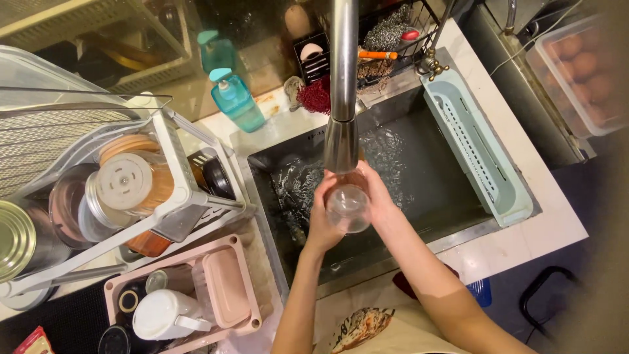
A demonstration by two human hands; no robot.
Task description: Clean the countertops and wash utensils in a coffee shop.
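A clear drinking glass (348, 208) is held over the dark sink (432, 177), just under the steel tap spout (342, 131). My left hand (322, 219) cups the glass from the left side. My right hand (377, 193) wraps it from the right and back. Both hands grip the same glass, its mouth facing up toward me. Wet, shiny streaks cover the sink floor behind the glass.
A pale blue strainer tray (478, 147) lies along the sink's right side. A teal soap bottle (236, 98) and scrubbers (386, 33) stand behind the sink. A white dish rack (131, 190) with bowls and a pink tray (223, 288) with a white jug (167, 314) sit left.
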